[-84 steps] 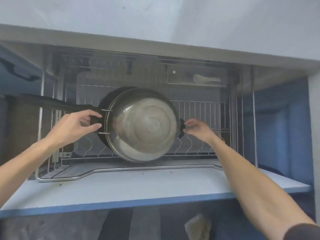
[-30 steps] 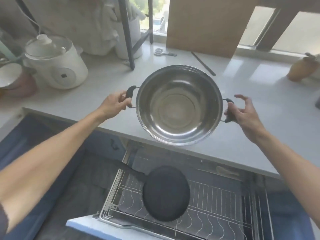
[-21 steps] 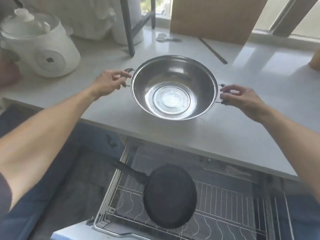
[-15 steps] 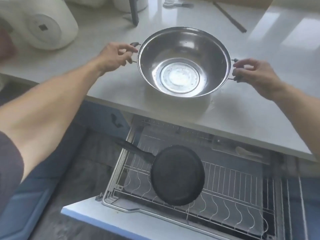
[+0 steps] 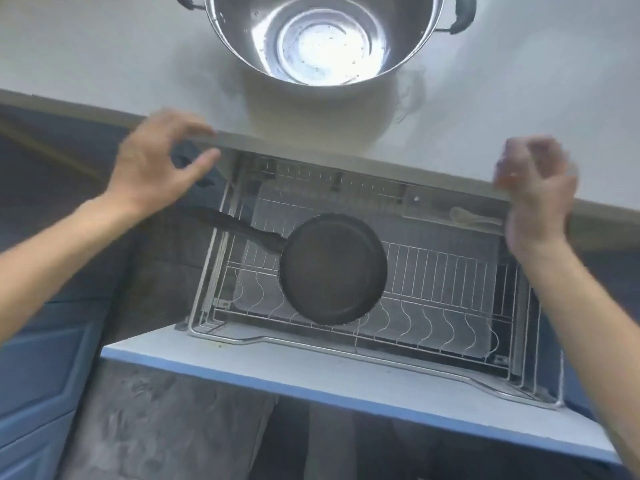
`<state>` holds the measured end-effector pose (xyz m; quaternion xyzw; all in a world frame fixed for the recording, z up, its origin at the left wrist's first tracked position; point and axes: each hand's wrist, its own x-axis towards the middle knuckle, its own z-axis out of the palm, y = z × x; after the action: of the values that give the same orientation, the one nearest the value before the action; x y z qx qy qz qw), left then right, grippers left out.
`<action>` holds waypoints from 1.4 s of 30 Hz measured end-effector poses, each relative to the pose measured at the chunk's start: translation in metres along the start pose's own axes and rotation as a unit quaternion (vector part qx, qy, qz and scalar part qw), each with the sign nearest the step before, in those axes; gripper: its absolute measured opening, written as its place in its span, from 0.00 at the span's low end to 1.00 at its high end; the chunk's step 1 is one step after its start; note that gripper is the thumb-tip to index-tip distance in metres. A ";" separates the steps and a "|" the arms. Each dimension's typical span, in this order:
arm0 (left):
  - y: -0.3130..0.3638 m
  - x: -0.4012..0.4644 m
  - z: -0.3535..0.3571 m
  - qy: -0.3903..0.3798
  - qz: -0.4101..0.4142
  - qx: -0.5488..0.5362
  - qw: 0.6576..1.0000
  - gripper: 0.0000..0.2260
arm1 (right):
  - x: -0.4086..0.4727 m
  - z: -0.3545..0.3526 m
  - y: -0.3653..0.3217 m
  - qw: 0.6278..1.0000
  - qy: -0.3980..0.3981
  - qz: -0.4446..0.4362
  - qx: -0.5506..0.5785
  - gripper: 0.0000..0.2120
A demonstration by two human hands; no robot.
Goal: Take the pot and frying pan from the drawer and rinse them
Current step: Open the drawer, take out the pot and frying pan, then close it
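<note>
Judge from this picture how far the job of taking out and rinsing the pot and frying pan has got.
Done: the pot stands on the countertop. In hand: nothing; the left hand and right hand hover empty over the open drawer. Left: the frying pan lies in the drawer; no rinsing shows.

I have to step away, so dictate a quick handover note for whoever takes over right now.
Left hand: open, holding nothing, above the drawer's left end.
Right hand: blurred, fingers loosely curled, holding nothing.
Pot: out of the drawer, upright on the countertop.
Frying pan: on the wire rack in the open drawer, handle pointing left.
Done: pot taken out.
Left: lift out the frying pan, rinse both.
</note>
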<state>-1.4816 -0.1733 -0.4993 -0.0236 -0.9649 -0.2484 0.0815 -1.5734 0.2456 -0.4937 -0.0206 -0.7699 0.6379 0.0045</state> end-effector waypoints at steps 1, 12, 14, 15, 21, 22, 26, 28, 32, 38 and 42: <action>0.001 -0.018 0.022 -0.102 0.049 0.028 0.993 0.15 | -0.029 -0.002 0.029 0.995 -0.066 0.032 -0.064 0.04; -0.025 -0.046 0.144 -0.403 0.123 0.158 0.893 0.20 | -0.114 0.032 0.232 0.868 -0.331 0.231 -0.290 0.16; -0.029 -0.041 0.149 -0.401 0.119 0.164 0.893 0.19 | -0.111 0.038 0.244 0.867 -0.339 0.207 -0.302 0.14; -0.033 -0.039 0.150 -0.402 0.117 0.161 0.894 0.19 | -0.110 0.041 0.247 0.873 -0.331 0.200 -0.298 0.13; -0.035 -0.033 0.153 -0.445 0.071 0.146 0.881 0.18 | -0.110 0.039 0.247 0.877 -0.325 0.199 -0.292 0.13; -0.031 -0.034 0.149 -0.453 0.069 0.131 0.879 0.18 | -0.108 0.032 0.240 0.871 -0.337 0.203 -0.293 0.13; -0.001 -0.037 0.119 -0.465 0.095 0.067 0.878 0.18 | -0.099 -0.014 0.193 0.840 -0.403 0.216 -0.292 0.11; 0.027 -0.032 0.098 -0.473 0.099 0.033 0.875 0.17 | -0.096 -0.041 0.156 0.822 -0.433 0.220 -0.299 0.11; 0.089 -0.016 0.053 -0.472 0.143 0.003 0.870 0.15 | -0.098 -0.101 0.066 0.781 -0.481 0.214 -0.337 0.09; 0.192 0.034 0.008 -0.402 0.203 -0.022 0.892 0.18 | -0.093 -0.210 -0.055 0.851 -0.368 0.185 -0.327 0.07; 0.252 0.098 0.008 -0.305 0.229 -0.030 0.924 0.18 | -0.050 -0.259 -0.098 0.886 -0.264 0.134 -0.356 0.09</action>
<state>-1.5576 0.0517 -0.3693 -0.3209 -0.9036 -0.2323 -0.1632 -1.5176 0.4795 -0.3479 0.0451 -0.9081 0.2971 -0.2917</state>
